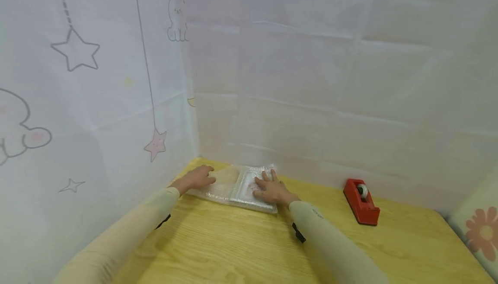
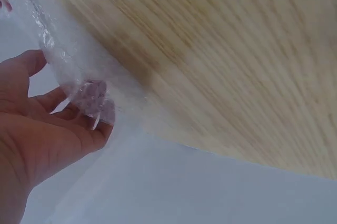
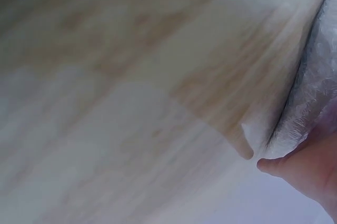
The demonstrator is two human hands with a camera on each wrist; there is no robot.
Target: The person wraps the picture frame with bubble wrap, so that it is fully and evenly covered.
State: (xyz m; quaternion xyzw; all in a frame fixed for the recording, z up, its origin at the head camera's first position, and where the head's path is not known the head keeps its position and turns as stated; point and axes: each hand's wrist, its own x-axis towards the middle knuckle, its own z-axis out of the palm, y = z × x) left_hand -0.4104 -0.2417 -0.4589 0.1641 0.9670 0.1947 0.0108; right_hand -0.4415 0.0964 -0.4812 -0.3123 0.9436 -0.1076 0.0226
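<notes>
A sheet of bubble wrap lies at the back of the table, with a flat rectangular frame on its right part. The frame has a pale border and a faint pinkish picture. My left hand touches the wrap's left end; in the left wrist view some fingers of that hand show through the clear film, thumb apart from them. With fingers spread, my right hand rests on the frame's right half, hiding part of it. In the right wrist view, the right hand is beside the wrap's edge.
A red tape dispenser with a roll of tape stands on the right of the wooden table. White sheets with printed stars and animals hang behind and on the left. A flower-printed cloth is at the right edge.
</notes>
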